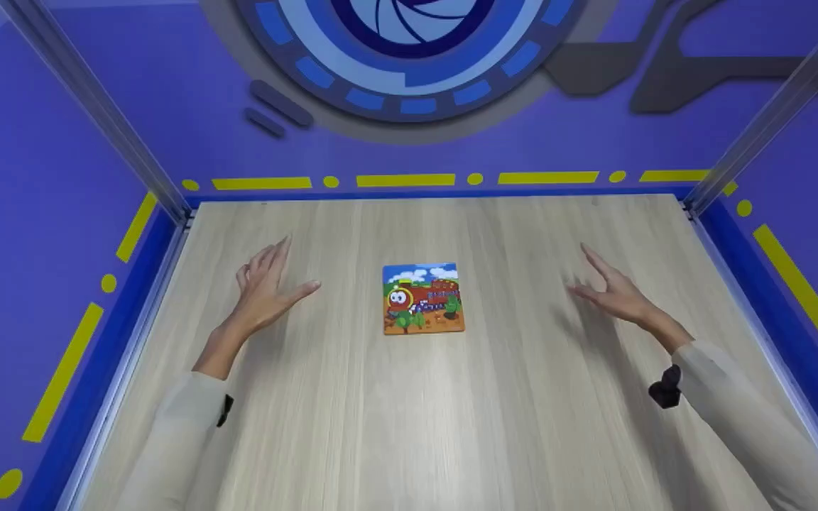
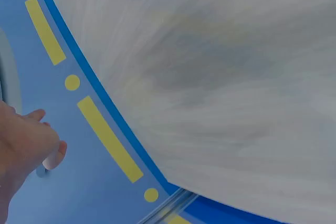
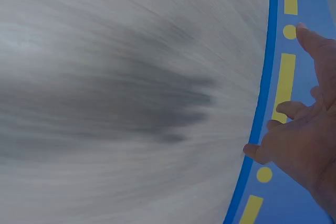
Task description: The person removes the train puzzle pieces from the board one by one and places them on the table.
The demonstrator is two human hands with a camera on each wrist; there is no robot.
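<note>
In the head view, a square picture board (image 1: 423, 299) lies flat on the pale wood-grain table (image 1: 423, 419), just left of the centre of the frame. It shows a red train with big eyes, green plants, brown ground and white clouds on a blue sky. At the left, around mid-height, the left hand (image 1: 263, 294) is held over the table, its grip apart: thumb out toward the centre, other fingers reaching up the frame. At the right, the right hand (image 1: 622, 294) is likewise over the table, thumb and fingers apart and directed toward the upper left. Both hands are well apart from the board, which lies between them. Pale sleeves (image 1: 743, 419) run off at the lower left and lower right, each with a black device (image 1: 666, 388) at the cuff. A purple-blue back wall (image 1: 522, 152) with a round blue emblem (image 1: 416, 78) fills the top.

In the left wrist view, part of the left hand shows at the lower left edge, in front of blue wall with yellow marks; the pale table takes up most of the rest.

In the right wrist view, the right hand sits at the right edge, fingers spread, and a pronged shadow (image 3: 173, 103) falls on the table near the middle
</note>
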